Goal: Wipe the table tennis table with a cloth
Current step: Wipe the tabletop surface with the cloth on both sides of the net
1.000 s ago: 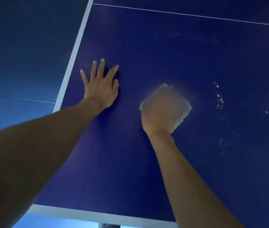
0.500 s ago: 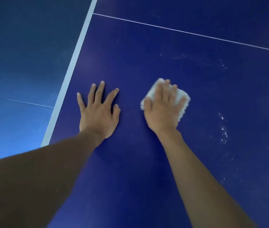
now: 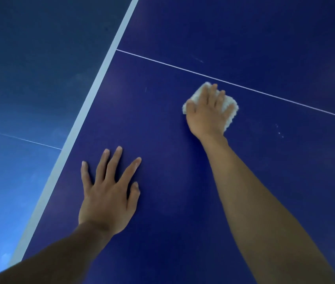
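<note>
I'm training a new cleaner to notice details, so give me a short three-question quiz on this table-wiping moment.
1. True or false: the left hand lies flat on the table, fingers spread, holding nothing.
2. Pick one: the white cloth sits under A) the right hand, B) the left hand, C) neither hand.
3. Fill in: a few white specks show on the table to the cloth's ___ side, as the person sees it.
Key: 1 true; 2 A; 3 right.
</note>
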